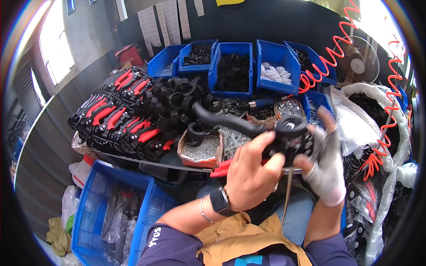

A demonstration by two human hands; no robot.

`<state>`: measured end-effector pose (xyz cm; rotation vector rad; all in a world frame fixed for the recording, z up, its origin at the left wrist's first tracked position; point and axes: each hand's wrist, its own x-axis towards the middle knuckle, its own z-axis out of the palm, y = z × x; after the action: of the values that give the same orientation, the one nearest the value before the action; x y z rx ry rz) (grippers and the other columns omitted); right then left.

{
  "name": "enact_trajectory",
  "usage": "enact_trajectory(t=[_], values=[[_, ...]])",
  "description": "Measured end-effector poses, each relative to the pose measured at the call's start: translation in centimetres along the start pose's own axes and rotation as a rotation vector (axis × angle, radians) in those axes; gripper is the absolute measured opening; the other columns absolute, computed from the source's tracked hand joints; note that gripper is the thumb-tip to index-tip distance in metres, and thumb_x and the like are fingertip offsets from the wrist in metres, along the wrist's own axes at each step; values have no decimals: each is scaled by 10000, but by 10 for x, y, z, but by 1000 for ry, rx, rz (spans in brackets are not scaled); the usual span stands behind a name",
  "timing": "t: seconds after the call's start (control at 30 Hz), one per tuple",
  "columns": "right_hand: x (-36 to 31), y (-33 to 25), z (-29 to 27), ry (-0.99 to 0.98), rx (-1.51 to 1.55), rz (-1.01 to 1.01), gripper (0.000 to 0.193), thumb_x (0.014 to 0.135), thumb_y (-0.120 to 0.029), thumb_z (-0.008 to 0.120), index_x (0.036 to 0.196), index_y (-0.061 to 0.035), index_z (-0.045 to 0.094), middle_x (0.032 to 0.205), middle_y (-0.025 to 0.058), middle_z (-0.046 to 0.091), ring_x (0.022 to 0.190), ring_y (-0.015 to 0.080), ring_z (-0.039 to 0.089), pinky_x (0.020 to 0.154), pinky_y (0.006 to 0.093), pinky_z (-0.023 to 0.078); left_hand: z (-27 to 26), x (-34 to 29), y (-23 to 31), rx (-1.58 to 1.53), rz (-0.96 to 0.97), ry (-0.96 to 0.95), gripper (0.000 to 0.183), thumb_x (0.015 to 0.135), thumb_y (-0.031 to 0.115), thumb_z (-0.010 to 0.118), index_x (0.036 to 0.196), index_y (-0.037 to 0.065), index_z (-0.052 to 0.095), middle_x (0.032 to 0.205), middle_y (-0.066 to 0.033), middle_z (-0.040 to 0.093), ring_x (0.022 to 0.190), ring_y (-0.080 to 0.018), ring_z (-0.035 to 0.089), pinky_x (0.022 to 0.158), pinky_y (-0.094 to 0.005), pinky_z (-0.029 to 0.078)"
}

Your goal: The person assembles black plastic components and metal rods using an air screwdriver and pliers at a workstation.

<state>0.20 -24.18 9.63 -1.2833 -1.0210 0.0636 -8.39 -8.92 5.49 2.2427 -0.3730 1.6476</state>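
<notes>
In front of me my left hand point(255, 173) is closed around a black plastic part with a round ring point(290, 127) on top and a long curved arm reaching to the left. Close against the part's right side is my right hand point(326, 164), in a pale glove that leaves the thumb and forefinger bare. Its forefinger points up and its thumb is apart, slightly blurred. Red pieces point(221, 169) show just beneath my left hand; whether they join the held part I cannot tell. Behind lie a box of small metal screws point(200, 150) and loose black rings point(177, 99).
Black assemblies with red levers point(106, 115) are piled on the left of the bench. Several blue bins point(233, 91) of parts line the back. A red coiled hose point(335, 55) hangs at the right, near large plastic bags point(355, 119). A blue crate point(91, 213) stands lower left.
</notes>
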Motion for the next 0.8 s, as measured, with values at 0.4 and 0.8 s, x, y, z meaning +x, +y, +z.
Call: enact_trajectory(t=[0.4,0.8], values=[[-54,36,29,-44,238,376,476,905,-492,643,1017,-30,661,739,-37,575,628,46,483,569,218,382,-98,17,22,-661,-73,-505,330,771,-145,672,968,103,764,1449,-218,403,1069,-314,623,806,-326,539],[-183,197,-16,-260,-749,340,148,767,-93,651,907,-45,653,833,154,621,808,360,624,677,426,504,30,-210,60,-679,-373,-732,669,690,-102,509,1244,260,608,1582,-220,192,1443,-389,160,1091,-576,67]])
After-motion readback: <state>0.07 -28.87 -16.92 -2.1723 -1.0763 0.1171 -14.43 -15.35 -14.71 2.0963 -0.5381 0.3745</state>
